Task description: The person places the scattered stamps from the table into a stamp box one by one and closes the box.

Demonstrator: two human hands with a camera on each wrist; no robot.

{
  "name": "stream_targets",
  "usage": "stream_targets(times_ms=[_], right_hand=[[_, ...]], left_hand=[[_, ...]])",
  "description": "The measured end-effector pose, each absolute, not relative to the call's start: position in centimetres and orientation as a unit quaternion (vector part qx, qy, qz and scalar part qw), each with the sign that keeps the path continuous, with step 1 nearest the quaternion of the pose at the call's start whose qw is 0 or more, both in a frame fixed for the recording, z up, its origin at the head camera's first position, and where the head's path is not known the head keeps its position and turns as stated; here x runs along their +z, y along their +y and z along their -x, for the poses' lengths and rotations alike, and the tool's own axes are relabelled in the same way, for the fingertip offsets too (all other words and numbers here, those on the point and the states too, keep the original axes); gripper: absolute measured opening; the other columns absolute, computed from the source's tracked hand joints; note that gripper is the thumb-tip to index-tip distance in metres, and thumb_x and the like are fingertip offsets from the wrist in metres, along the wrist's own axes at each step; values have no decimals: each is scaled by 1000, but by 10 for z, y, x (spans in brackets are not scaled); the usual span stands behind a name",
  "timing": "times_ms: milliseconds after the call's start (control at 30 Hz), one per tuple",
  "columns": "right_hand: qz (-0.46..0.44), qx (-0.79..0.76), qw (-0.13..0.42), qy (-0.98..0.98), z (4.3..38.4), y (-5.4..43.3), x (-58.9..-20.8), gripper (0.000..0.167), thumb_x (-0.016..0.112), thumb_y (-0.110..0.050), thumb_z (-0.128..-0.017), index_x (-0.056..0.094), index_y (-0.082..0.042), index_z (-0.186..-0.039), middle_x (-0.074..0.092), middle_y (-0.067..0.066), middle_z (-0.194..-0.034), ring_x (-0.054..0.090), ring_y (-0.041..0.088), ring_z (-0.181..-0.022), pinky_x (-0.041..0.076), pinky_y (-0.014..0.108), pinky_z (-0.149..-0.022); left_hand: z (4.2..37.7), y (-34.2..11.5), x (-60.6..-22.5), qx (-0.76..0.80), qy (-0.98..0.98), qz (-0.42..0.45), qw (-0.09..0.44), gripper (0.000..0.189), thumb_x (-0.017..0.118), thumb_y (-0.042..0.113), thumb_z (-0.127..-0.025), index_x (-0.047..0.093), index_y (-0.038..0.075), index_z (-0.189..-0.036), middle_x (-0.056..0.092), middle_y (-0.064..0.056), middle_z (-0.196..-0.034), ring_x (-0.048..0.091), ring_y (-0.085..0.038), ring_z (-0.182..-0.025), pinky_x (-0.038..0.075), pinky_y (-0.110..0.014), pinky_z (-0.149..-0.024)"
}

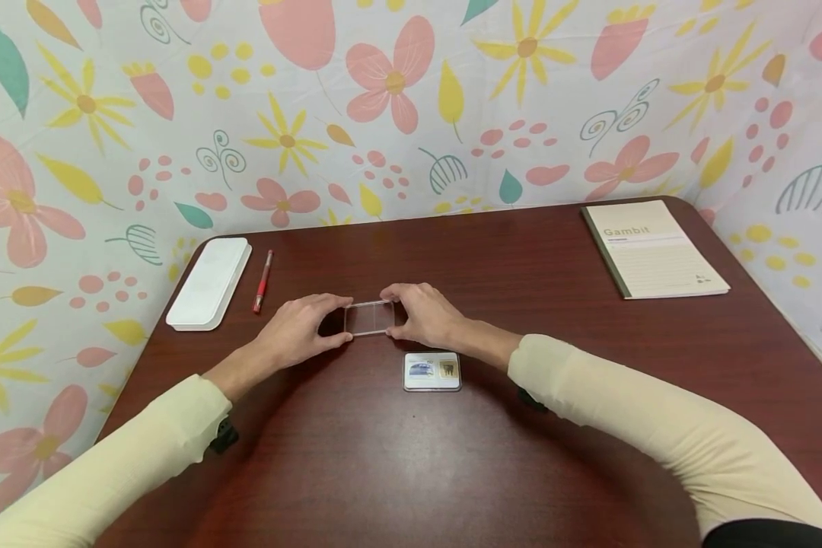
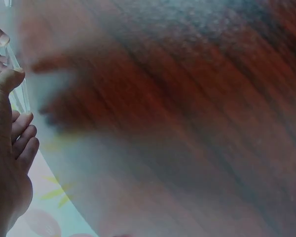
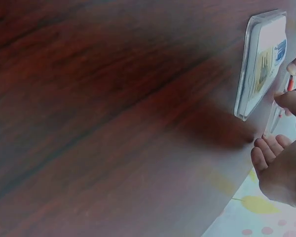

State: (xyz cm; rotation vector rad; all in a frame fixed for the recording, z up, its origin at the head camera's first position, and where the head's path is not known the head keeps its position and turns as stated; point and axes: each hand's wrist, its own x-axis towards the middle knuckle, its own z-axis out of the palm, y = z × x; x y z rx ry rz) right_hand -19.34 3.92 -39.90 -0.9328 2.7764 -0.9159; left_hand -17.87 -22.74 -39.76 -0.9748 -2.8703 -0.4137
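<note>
A clear plastic rectangular case piece (image 1: 370,318) is held between both hands over the middle of the table. My left hand (image 1: 300,332) pinches its left end, thumb at the near edge and fingers at the far edge. At the opposite end my right hand (image 1: 428,316) grips it the same way. Just below the right hand lies a small flat display case (image 1: 431,380) with a white insert, bearing a blue picture and a gold-coloured one. In the right wrist view this display case (image 3: 252,74) shows its clear rim. The left wrist view catches the clear piece (image 2: 25,96) edge-on.
On the left stand a white oblong box (image 1: 208,281) and a red pen (image 1: 263,281). A notebook (image 1: 664,259) marked "Gambit" lies at the back right of the brown table (image 1: 411,472). A flower-patterned cloth (image 1: 411,137) hangs behind the table and at its sides.
</note>
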Motion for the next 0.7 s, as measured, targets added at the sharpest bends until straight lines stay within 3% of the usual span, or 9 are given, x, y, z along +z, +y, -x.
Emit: stream_targets(times_ms=[700], right_hand=[[327,-336,5,883,188,83,-380,59,90,-13,-84,67,3,-135,74,13,-127,71,26,-112,56,41,-98]], left_hand=[[184,-198,-372,-129,-917,371,67,59,87,40,-89,71,8,-136,74,-7,-128,71,-23,-115,58,-45,-93]])
